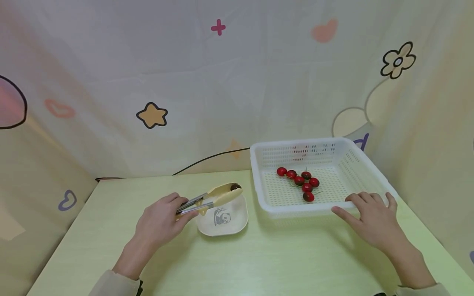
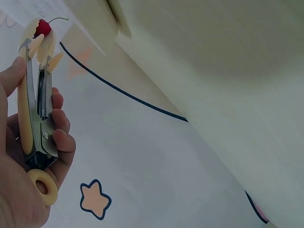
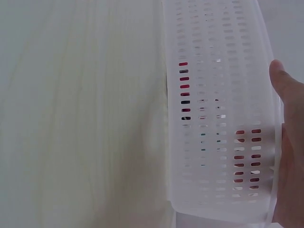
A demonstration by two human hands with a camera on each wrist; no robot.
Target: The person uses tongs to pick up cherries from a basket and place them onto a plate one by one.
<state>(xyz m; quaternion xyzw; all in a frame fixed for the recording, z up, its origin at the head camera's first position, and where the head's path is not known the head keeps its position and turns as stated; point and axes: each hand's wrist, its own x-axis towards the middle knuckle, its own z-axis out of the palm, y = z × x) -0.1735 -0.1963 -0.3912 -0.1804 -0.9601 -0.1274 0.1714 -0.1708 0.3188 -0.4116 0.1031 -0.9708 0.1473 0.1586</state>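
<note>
My left hand (image 1: 159, 220) grips yellow-and-metal tongs (image 1: 194, 204), fingers and thumb wrapped round their arms. A dark red cherry (image 1: 235, 187) is pinched between the tong tips; its stem shows in the left wrist view, where the cherry (image 2: 42, 28) looks bright red. The tips are above the far part of a small white plate (image 1: 231, 224) with a panda print. My right hand (image 1: 374, 222) holds the near rim of a white plastic basket (image 1: 296, 209) close to its right corner. Through the slots in the right wrist view, its fingers show inside the wall. Several cherries (image 1: 307, 187) lie in the basket.
Both plate and basket rest on a light wood-grain table (image 1: 259, 263), the basket at the back right. A printed curtain (image 1: 207, 94) hangs behind the table and along its sides.
</note>
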